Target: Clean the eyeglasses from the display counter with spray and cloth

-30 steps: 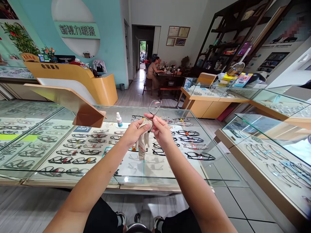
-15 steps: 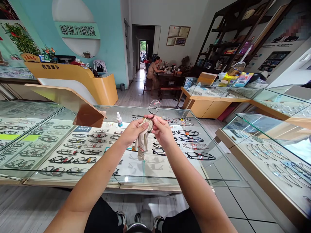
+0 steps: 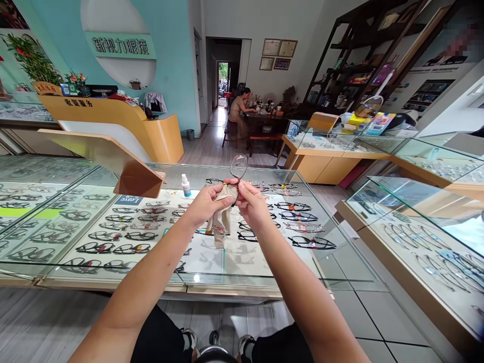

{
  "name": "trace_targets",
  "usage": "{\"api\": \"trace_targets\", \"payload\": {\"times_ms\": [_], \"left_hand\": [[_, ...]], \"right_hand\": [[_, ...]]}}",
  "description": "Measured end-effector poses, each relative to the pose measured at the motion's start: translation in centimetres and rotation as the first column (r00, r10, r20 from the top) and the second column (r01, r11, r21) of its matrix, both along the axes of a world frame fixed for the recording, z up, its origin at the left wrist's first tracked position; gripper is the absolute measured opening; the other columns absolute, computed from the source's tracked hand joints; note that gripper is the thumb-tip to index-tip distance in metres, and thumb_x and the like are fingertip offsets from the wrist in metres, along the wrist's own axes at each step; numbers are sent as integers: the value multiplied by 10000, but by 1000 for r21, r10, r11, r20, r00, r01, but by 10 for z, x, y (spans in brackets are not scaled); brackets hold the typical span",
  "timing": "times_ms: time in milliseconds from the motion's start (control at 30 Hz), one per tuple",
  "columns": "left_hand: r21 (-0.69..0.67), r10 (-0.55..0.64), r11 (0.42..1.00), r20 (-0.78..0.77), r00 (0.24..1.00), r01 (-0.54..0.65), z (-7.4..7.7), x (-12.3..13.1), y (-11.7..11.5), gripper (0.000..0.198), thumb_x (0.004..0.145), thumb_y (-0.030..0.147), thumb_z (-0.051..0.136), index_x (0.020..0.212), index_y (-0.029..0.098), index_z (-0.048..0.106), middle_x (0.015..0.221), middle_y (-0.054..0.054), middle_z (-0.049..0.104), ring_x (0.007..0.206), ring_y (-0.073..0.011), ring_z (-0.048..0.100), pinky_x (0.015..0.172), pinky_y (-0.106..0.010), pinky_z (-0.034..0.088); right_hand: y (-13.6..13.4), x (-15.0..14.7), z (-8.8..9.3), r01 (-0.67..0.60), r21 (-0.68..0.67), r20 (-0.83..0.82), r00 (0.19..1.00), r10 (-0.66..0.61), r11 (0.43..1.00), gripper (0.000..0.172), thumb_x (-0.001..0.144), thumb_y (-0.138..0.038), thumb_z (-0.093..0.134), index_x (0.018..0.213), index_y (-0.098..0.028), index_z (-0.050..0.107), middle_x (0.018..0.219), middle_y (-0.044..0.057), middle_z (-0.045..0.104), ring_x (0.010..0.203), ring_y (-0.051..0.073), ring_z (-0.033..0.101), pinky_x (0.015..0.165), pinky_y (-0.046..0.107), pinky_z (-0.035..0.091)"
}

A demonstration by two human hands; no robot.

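Above the glass counter, my two hands meet around a pair of eyeglasses (image 3: 239,166). One lens stands up beyond my fingers; the other is mostly hidden by a beige cleaning cloth (image 3: 220,227). My left hand (image 3: 207,204) is closed, pinching the cloth against the covered lens, and the cloth's free end hangs down. My right hand (image 3: 254,201) is closed on the frame, close to the left fingertips. A white spray bottle (image 3: 185,186) stands upright on the counter, left of and beyond my left hand.
The glass display case (image 3: 204,252) holds rows of eyeglasses. A tilted wooden-backed stand (image 3: 138,179) rises at its left. More glass cases (image 3: 412,232) line the right side. A person (image 3: 239,111) sits at a dark table in the back. My knees are below the counter's front edge.
My left thumb has slid to the right across the cloth over the lens, and the cloth's hanging end has shifted slightly. My right hand stays nearly in place on the eyeglasses.
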State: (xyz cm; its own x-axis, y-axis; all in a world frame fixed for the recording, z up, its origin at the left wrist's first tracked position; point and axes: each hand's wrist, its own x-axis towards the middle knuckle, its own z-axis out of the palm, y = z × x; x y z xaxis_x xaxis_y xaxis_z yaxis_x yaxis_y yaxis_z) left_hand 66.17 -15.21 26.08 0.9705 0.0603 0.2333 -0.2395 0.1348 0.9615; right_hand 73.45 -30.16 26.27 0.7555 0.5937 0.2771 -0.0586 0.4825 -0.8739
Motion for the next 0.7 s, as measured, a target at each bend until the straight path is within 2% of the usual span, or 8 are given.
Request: {"api": "trace_targets", "payload": {"times_ms": [167, 367, 533, 700], "left_hand": [[-42, 36, 998, -15, 999, -37, -1, 0, -6, 601, 692, 438, 1031, 1163, 137, 809, 982, -83, 836, 894, -220, 772, 824, -290, 588], [-88, 76, 993, 1, 997, -75, -5, 3, -10, 673, 689, 417, 1035, 1255, 149, 792, 989, -78, 844, 887, -217, 784, 847, -308, 608], [-137, 99, 986, 0, 995, -98, -4, 3, -13, 735, 670, 442, 1045, 1285, 154, 765, 935, -41, 827, 784, -178, 764, 805, -301, 613], [-180, 100, 979, 0, 995, -98, 0, 0, -17, 696, 679, 464, 1042, 1228, 163, 738, 852, 7, 791, 702, -132, 719, 765, -276, 607]], "right_hand": [[2, -2, 0, 4, 25, -23, 1000, -3, 1000, 369, 809, -553, 887, 982, -227, 883, 776, 29, 715, 637, 115, 439, 539, 239, 424], [4, -1, -2, 30, -3, -43, 999, -30, 1000, 371, 805, -541, 871, 990, -219, 873, 1077, 76, 812, 653, 110, 434, 542, 252, 422], [5, -1, -5, 23, 27, -35, 999, -22, 999, 388, 781, -575, 914, 964, -234, 884, 977, 53, 794, 668, 110, 462, 537, 225, 418], [5, -2, -8, 45, 7, 42, 998, -45, 999, 390, 811, -604, 886, 939, -235, 889, 950, 53, 746, 709, 135, 460, 560, 245, 439]]}}
